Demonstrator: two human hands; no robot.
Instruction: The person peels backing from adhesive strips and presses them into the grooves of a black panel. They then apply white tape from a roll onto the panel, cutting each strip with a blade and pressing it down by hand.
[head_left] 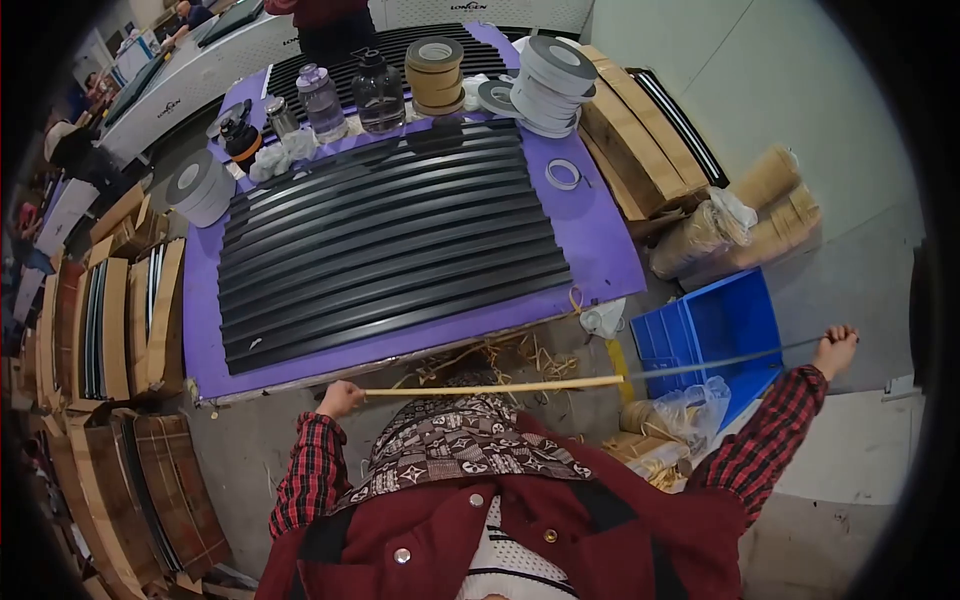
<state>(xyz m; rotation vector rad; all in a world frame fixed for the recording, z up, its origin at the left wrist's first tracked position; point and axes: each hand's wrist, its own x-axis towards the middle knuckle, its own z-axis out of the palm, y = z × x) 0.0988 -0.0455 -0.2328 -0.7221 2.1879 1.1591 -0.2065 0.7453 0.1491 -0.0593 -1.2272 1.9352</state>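
A long thin strip is stretched in front of my body, yellowish on its left part and grey on its right part. My left hand is closed on its left end, just off the table's front edge. Far out to the right, my right hand grips the grey end, beyond a blue bin. Several black ribbed strips lie side by side on the purple table top. A small white tape ring is on the purple surface at the right.
Tape rolls, bottles and a brown roll stack line the table's back. Cardboard boxes stand at the right, more boxes at the left. Yellow scraps litter the floor. A person stands across the table.
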